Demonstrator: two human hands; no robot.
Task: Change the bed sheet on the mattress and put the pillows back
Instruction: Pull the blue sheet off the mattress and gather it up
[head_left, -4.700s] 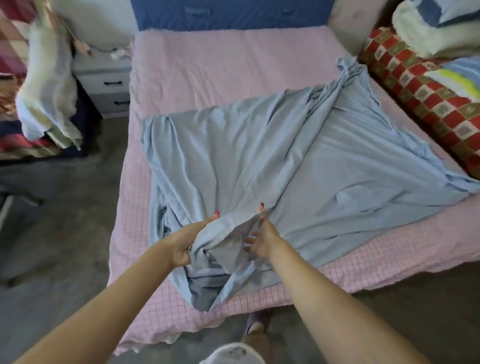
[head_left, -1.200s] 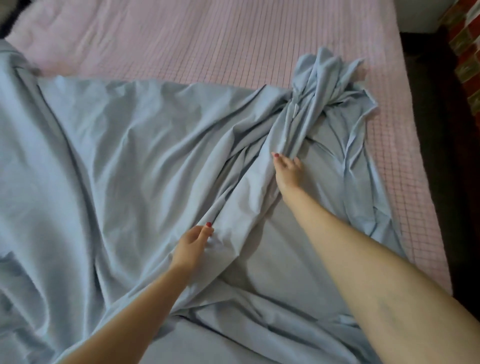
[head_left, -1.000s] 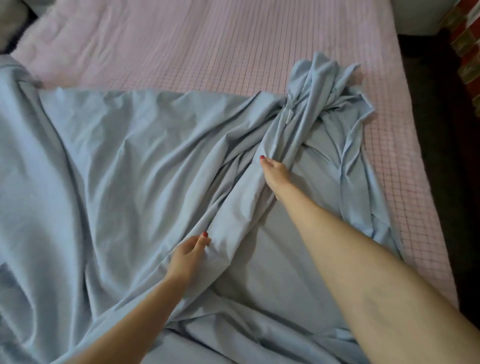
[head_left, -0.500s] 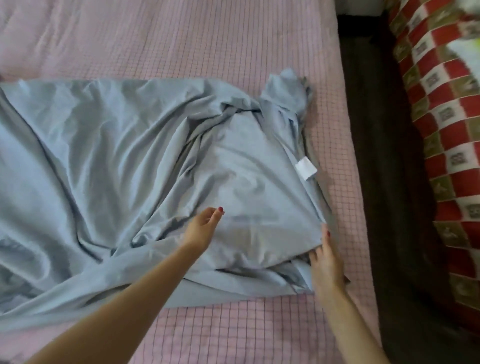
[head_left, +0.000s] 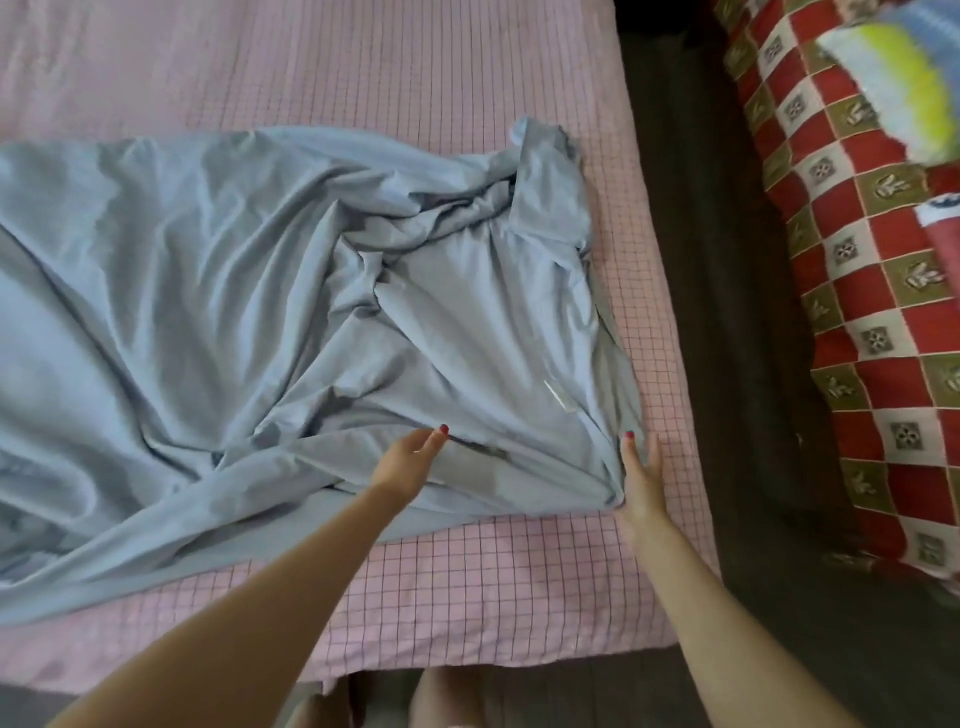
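Across the pink checked mattress (head_left: 467, 78) a crumpled blue sheet (head_left: 208, 312) was spread, its near right corner bunched by the bed's right edge. That corner was pressed by the right hand (head_left: 641, 480) — fingers straight — while the left hand (head_left: 410, 460) was laid on the cloth, fingers extended, nothing gripped. Patterned pillows (head_left: 857, 260) were stacked at right.
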